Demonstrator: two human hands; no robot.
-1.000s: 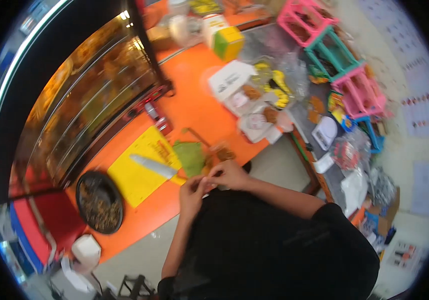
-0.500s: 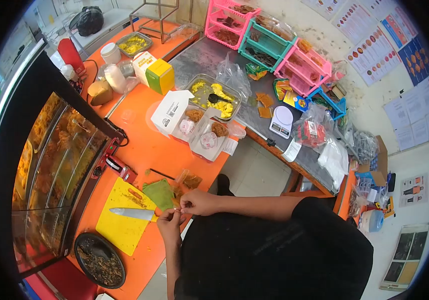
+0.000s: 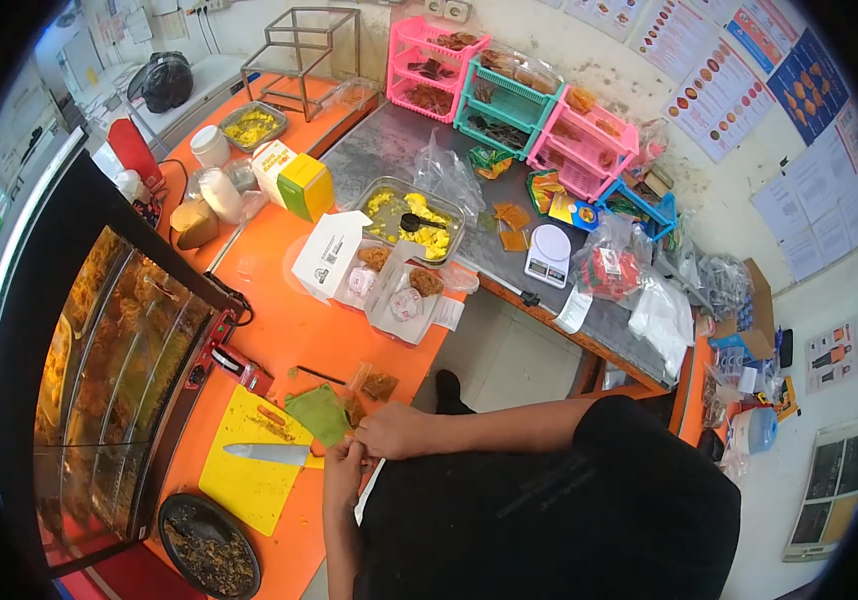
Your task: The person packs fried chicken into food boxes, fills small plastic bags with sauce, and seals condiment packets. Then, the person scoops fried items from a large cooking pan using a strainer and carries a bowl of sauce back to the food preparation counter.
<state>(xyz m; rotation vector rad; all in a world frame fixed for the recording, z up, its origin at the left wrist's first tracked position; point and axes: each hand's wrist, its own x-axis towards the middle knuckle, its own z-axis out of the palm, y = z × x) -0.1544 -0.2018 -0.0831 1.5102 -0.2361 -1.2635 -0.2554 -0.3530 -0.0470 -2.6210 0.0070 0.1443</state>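
My left hand (image 3: 344, 464) and my right hand (image 3: 395, 431) meet at the orange table's near edge, fingers pinched together. What lies between the fingertips is too small and covered to make out. Just beyond them is a folded green cloth (image 3: 317, 412). Beside it lie small clear bags of brown sauce (image 3: 379, 385), one partly behind my right hand. To the left, a knife (image 3: 264, 453) rests on a yellow cutting board (image 3: 246, 487) with a sliced sausage (image 3: 271, 414) and crumbs.
Two open boxes (image 3: 389, 318) hold fried chicken and wrapped portions. Behind them stands a tray of yellow food (image 3: 382, 232) with a black spoon. A glass food warmer (image 3: 99, 400) borders the left, a black pan (image 3: 211, 548) below. A scale (image 3: 549, 250) sits on the grey counter.
The view has shifted slightly, so the table items sit a little differently in frame. My right hand has turned and closed in over the left fingertips; both stay together.
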